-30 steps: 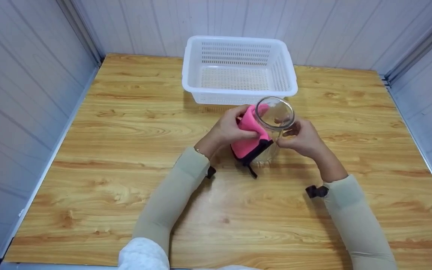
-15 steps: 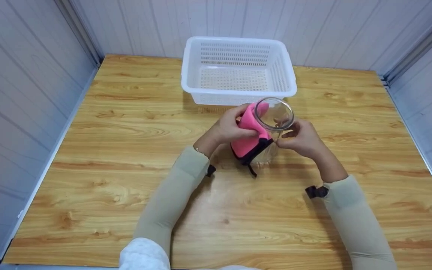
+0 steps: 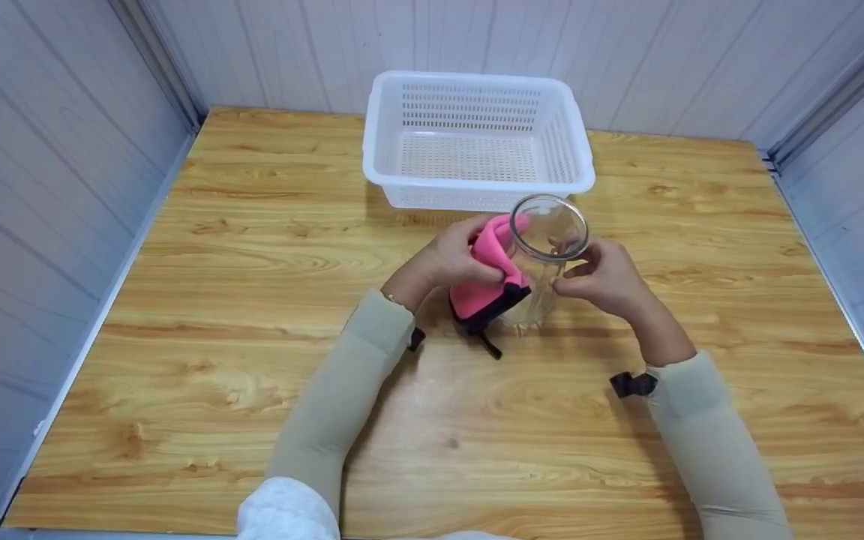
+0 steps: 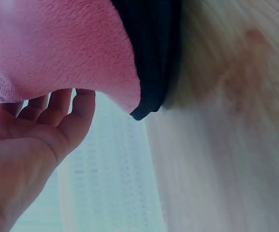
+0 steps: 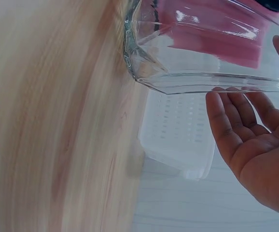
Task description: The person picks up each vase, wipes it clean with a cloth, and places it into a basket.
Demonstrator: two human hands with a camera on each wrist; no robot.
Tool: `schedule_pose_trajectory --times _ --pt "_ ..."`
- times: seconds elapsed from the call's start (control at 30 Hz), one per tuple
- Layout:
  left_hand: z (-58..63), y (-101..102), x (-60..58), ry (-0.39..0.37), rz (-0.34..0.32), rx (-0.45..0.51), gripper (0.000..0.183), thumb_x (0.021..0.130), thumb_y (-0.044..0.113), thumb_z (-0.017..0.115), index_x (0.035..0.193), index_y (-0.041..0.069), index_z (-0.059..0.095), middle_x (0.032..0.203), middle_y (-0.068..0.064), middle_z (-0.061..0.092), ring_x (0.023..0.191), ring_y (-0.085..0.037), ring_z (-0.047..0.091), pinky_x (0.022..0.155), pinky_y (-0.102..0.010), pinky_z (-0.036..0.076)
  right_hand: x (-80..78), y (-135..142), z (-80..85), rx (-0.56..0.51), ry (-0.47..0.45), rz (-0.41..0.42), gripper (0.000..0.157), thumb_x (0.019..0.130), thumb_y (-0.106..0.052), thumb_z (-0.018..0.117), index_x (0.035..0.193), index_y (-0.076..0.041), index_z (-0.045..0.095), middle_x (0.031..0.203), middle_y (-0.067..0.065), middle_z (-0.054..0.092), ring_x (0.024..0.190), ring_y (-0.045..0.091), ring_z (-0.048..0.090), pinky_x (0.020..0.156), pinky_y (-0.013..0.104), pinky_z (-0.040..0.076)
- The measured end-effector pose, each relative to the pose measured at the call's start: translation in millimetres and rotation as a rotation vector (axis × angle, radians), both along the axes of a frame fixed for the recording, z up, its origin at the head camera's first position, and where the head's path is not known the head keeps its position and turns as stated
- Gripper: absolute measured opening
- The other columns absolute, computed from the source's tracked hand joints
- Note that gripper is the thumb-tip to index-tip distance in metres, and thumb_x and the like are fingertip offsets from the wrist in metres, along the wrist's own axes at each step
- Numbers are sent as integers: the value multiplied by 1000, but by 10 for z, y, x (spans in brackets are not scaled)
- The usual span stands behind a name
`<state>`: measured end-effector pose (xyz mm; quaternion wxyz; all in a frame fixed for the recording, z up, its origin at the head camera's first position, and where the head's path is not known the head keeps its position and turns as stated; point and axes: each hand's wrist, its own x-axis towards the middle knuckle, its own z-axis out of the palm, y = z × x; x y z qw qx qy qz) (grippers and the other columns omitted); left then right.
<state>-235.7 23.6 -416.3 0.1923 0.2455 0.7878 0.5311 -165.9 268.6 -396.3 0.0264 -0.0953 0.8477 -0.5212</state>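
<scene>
Between my hands a clear glass jar (image 3: 541, 296) stands upright with its round mouth facing up. My right hand (image 3: 604, 277) grips its right side, fingers behind and thumb in front. My left hand (image 3: 451, 255) holds a pink fuzzy cloth (image 3: 477, 295) with black edging and a small black loop, at the jar's left side. In the left wrist view the fingers curl behind the cloth (image 4: 67, 43). Through the glass jar (image 5: 178, 72) in the right wrist view, pink shows on the far side.
A white plastic basket (image 3: 477, 184) with slotted walls stands behind the jar, near the back wall (image 3: 432, 37). The wood-grain table (image 3: 237, 300) is bounded by panels left and right. Dark wrist-camera mounts (image 3: 634, 384) hang from the sleeves.
My left hand has shifted slightly left and toward me with the cloth, uncovering more of the jar's side. The right hand and the jar stay in place.
</scene>
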Motion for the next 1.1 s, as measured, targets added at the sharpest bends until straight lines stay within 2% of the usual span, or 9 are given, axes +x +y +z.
schedule_pose_trajectory --times 0.13,0.3,0.47,0.7,0.77,0.93,1.0,1.1 --pt "-37 -8 6 -43 1 -59 80 64 19 86 134 31 50 118 3 61 106 -13 56 92 -29 50 -14 45 -43 -5 -12 5 44 71 7 74 113 6 59 98 2 63 81 13 67 70 23 57" --pt "-83 -21 13 -92 -14 -64 79 64 18 88 132 32 51 120 4 59 109 -13 55 94 -30 49 -9 56 -52 -24 -24 13 47 71 7 73 116 6 58 100 6 64 75 15 68 68 25 58" --pt "-98 -34 15 -110 -11 -98 79 62 16 88 130 34 52 120 6 58 108 -14 55 94 -31 48 -2 54 -61 -12 -26 6 48 71 7 72 117 7 58 102 10 64 75 14 68 68 25 58" --pt "-105 -48 20 -99 -17 -125 83 61 22 90 132 38 50 121 9 58 110 -13 54 96 -33 47 26 37 -28 21 -40 3 51 73 4 73 121 5 57 109 19 65 77 16 68 68 23 57" --pt "-108 -66 12 -109 -22 -113 83 62 22 90 132 38 50 122 9 58 110 -14 55 95 -33 47 28 25 -18 63 -27 -5 50 73 1 75 120 2 58 110 18 65 83 15 67 71 22 56" --pt "-86 -107 -13 -131 -25 -103 88 59 24 93 135 37 50 120 7 60 109 -15 56 93 -33 49 7 15 4 150 13 -24 59 74 -7 79 128 -7 55 117 11 65 100 11 58 84 31 53" --pt "-73 -105 -19 -126 -26 -117 89 59 23 92 135 36 50 119 7 60 109 -16 57 93 -33 49 4 19 13 153 18 -27 60 74 -9 80 129 -9 54 118 9 64 102 10 56 85 34 52" --pt "-70 -92 -26 -97 -38 -134 85 60 24 91 134 33 51 118 5 60 107 -16 57 91 -33 50 10 29 12 140 33 -26 52 75 -7 79 122 -6 56 114 9 65 100 10 58 82 29 52"
